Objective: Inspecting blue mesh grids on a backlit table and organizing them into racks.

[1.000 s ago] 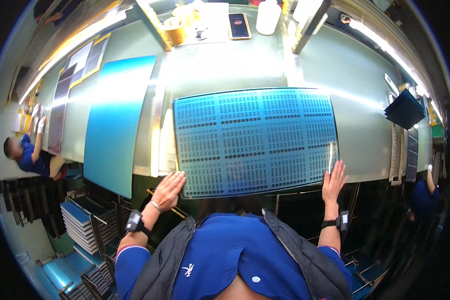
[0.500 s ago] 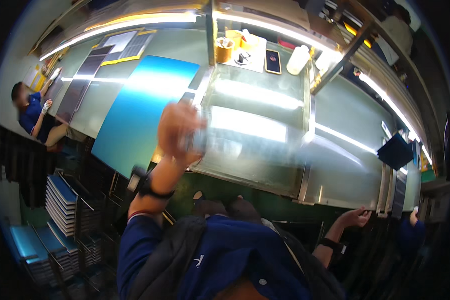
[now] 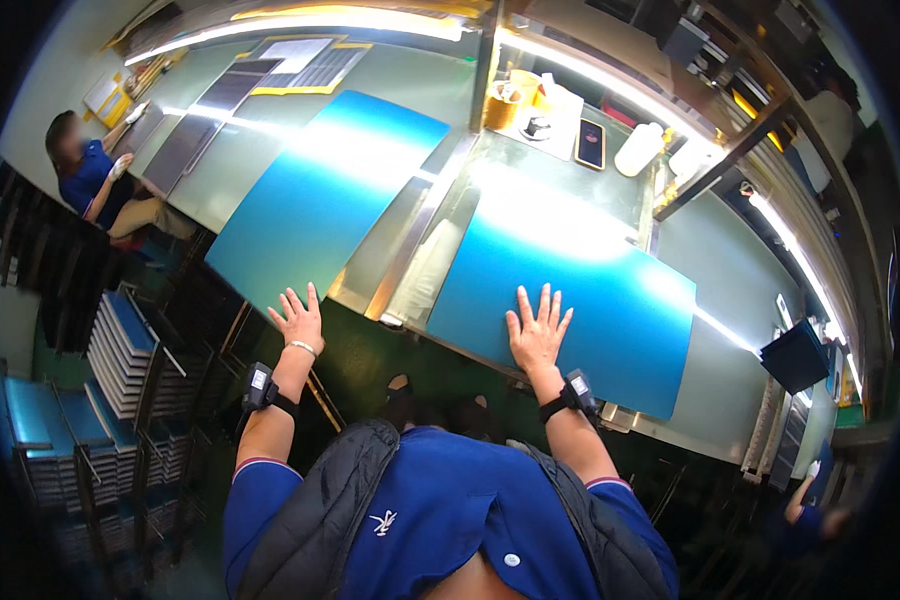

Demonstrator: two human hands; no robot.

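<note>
Two large, flat blue panels lie on the workbench. My right hand (image 3: 540,332) rests on the near part of the right panel (image 3: 610,330), fingers spread and palm down. At the near corner of the left panel (image 3: 300,210), my left hand (image 3: 300,324) is stretched out with its fingers apart. Whether the left fingertips touch that panel, I cannot tell. Neither hand grips anything. Between the panels runs a metal strip (image 3: 410,250) along the bench, with a whitish, crumpled-looking strip (image 3: 432,268) beside it.
A phone (image 3: 590,144), a white bottle (image 3: 638,150) and an orange cup (image 3: 501,105) stand behind the right panel. Racks of stacked panels (image 3: 120,365) fill the lower left. One co-worker (image 3: 95,185) sits far left; another's arm (image 3: 800,500) shows at lower right. A post (image 3: 487,65) rises mid-bench.
A blue panel now lies where the bare bench surface showed. My left hand, blurred over the bench before, has come nearer and left; my right hand has moved in from the far right.
</note>
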